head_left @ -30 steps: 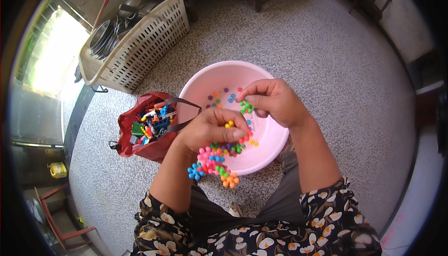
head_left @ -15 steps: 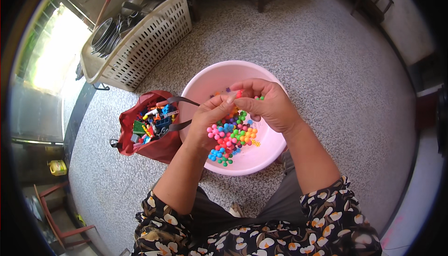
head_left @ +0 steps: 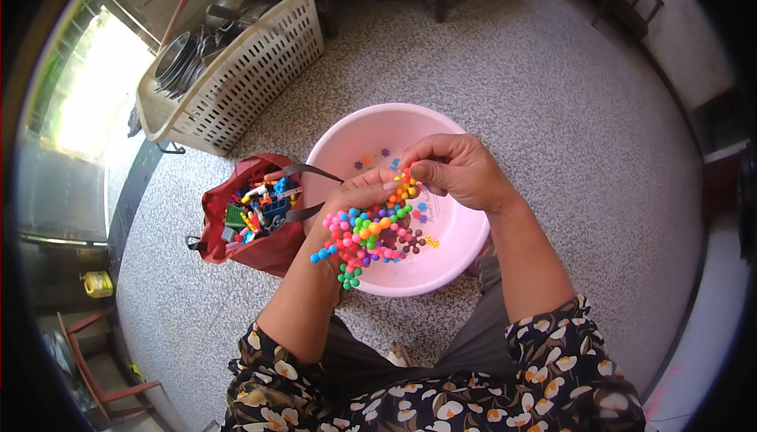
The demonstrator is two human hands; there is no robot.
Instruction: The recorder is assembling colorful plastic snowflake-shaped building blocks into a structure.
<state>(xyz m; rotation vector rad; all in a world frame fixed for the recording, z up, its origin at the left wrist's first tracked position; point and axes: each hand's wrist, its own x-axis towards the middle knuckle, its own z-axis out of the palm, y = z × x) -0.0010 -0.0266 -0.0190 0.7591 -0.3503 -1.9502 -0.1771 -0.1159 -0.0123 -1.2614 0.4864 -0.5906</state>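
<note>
A pink plastic basin (head_left: pixel 453 255) stands on the floor before me, with a few flower-shaped pieces lying in it. Over it, my left hand (head_left: pixel 361 193) is closed on a cluster of joined snowflake-shaped toy pieces (head_left: pixel 369 231) in many colours, which hangs below the fingers across my wrist. The fingertips of my right hand (head_left: pixel 457 170) pinch a small red piece (head_left: pixel 408 170) at the cluster's upper end, touching yellow and orange ones. Part of that red piece is hidden by the fingers.
A dark red cloth bag (head_left: pixel 276 255) full of mixed toy parts stands left of the basin, its grey straps reaching toward my left hand. Behind it sits a cream slatted basket (head_left: pixel 252 61) with pans. A wooden chair (head_left: pixel 98 377) is at lower left.
The cluster has turned and swung left and up, showing more of its pieces. My right hand has shifted slightly down and right, and yellow and orange pieces now show between the hands.
</note>
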